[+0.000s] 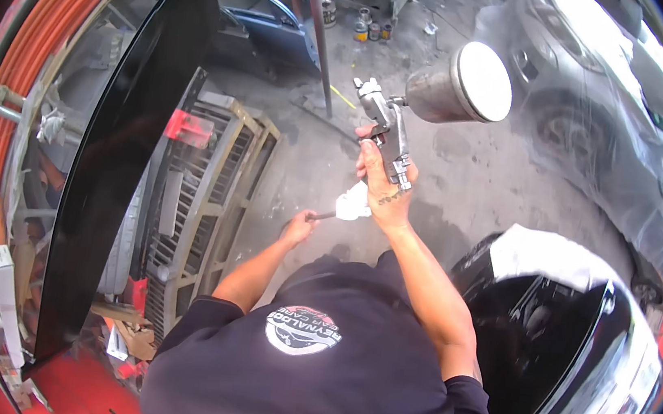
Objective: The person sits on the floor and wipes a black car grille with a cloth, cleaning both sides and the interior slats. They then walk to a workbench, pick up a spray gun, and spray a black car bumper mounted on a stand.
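Note:
My right hand is closed around the grip of a metal paint spray gun, raised in front of me. The gun's round cup with its white lid tilts off to the right. Lower and to the left, my left hand is wrapped round a dark hose. That hose leads up toward a crumpled white cloth or paper just under the gun's handle. Where the hose meets the gun is hidden behind the wrap and my right hand.
A tall glossy black panel stands close on my left, beside a slatted grille-like frame. Plastic sheeting covers a car at right. Nearer is a black and white car part. Cans and a blue door frame lie farther off.

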`<act>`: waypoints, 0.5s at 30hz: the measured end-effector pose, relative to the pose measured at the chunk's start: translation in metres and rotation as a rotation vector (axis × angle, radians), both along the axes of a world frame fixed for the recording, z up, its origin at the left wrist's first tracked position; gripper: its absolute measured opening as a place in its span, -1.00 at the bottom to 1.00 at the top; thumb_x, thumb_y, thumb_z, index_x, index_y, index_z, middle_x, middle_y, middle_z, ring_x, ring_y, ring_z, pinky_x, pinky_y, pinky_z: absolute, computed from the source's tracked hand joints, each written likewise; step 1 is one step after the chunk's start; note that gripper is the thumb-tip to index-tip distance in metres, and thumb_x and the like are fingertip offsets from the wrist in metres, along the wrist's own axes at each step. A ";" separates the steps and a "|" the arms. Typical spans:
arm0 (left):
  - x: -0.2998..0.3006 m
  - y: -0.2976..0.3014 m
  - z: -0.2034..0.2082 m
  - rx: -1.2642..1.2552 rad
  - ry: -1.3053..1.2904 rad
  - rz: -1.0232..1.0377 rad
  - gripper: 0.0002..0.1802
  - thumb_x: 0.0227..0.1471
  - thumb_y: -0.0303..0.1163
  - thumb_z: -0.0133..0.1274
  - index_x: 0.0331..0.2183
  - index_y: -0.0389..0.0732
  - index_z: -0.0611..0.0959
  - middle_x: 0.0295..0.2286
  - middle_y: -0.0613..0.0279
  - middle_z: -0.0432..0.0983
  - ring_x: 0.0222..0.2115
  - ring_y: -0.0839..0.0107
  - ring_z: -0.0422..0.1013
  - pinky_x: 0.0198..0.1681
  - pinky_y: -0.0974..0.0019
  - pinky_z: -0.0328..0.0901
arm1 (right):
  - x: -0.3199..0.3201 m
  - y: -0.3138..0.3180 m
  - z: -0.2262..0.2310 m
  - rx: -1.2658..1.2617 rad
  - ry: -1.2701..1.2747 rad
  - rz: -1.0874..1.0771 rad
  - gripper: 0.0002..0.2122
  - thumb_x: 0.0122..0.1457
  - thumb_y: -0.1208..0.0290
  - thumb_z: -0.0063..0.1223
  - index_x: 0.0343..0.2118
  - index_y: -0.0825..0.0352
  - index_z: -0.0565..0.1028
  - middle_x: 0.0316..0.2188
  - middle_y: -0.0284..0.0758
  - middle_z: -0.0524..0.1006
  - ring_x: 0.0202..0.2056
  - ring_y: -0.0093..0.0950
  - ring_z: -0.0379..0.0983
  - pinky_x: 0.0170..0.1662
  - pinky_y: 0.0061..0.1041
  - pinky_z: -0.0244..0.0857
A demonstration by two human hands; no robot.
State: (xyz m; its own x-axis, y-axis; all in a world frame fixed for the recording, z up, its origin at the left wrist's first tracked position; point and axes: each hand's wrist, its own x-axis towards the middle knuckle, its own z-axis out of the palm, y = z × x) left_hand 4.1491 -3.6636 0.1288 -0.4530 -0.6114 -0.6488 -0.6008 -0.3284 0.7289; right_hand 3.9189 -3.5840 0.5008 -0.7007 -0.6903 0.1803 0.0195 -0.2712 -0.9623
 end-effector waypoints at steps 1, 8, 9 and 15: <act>-0.022 -0.008 -0.004 -0.006 0.017 0.011 -0.57 0.16 -0.34 0.25 0.05 -0.14 0.56 -0.38 0.26 0.55 -0.56 0.51 0.42 -0.64 0.33 0.37 | -0.025 -0.016 0.000 0.002 0.001 0.007 -0.82 0.33 0.38 0.20 -0.09 0.31 0.62 -0.52 -0.51 0.52 -0.52 -0.71 0.39 -0.44 -0.59 0.26; -0.193 -0.053 0.004 0.015 -0.102 0.048 -0.62 0.18 -0.34 0.23 0.02 -0.17 0.61 -0.36 0.20 0.57 -0.40 0.46 0.49 -0.54 0.27 0.42 | -0.195 -0.129 -0.018 0.120 0.070 0.208 -0.78 0.40 0.32 0.12 -0.07 0.37 0.61 -0.51 -0.48 0.52 -0.49 -0.72 0.41 -0.42 -0.65 0.30; -0.200 -0.044 -0.017 -0.164 -0.064 0.032 -0.63 0.16 -0.33 0.25 0.00 -0.18 0.63 -0.36 0.18 0.59 -0.41 0.45 0.50 -0.53 0.25 0.42 | -0.213 -0.143 -0.016 0.134 0.055 0.273 -0.78 0.39 0.33 0.12 -0.07 0.37 0.61 -0.51 -0.48 0.52 -0.49 -0.73 0.41 -0.42 -0.65 0.30; -0.357 -0.082 -0.007 -0.220 -0.166 0.181 -0.54 0.07 -0.23 0.31 -0.02 -0.22 0.69 -0.26 0.06 0.70 -0.33 0.28 0.59 -0.21 0.16 0.48 | -0.359 -0.224 0.009 0.110 0.052 0.462 -0.78 0.34 0.37 0.19 -0.07 0.37 0.62 -0.54 -0.46 0.54 -0.55 -0.69 0.41 -0.49 -0.59 0.26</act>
State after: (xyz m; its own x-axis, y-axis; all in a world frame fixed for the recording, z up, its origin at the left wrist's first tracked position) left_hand 3.7922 -3.7452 0.1219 -0.2233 -0.8061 -0.5480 -0.6634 -0.2862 0.6913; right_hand 3.5600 -3.8084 0.5102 -0.3082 -0.9443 0.1153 0.0655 -0.1420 -0.9877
